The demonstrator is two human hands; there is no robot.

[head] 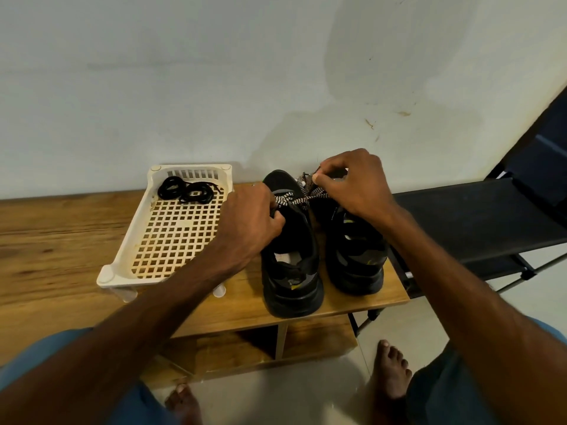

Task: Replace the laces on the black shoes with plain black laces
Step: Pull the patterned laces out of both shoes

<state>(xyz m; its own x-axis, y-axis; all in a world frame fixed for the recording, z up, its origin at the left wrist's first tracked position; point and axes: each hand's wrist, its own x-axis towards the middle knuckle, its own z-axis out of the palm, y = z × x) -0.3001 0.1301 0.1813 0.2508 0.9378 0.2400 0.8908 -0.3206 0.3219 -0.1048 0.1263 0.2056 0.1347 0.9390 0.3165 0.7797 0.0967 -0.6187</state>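
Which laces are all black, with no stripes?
The coiled laces in the cream basket. The patterned lace, held between the left hand and right hand, has black-and-white zigzags.

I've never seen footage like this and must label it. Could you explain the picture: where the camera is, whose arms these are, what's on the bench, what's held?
There is no machine here: a person works with bare hands. The one camera sits on their head, looking forward and down, so the arms reach in from below. On the wooden bench stand a pair of black shoes and a white slotted basket holding coiled plain black laces. The left hand grips a black-and-white patterned lace at the shoe nearer the basket; the right hand pinches it further along. A dark rack stands to the right.
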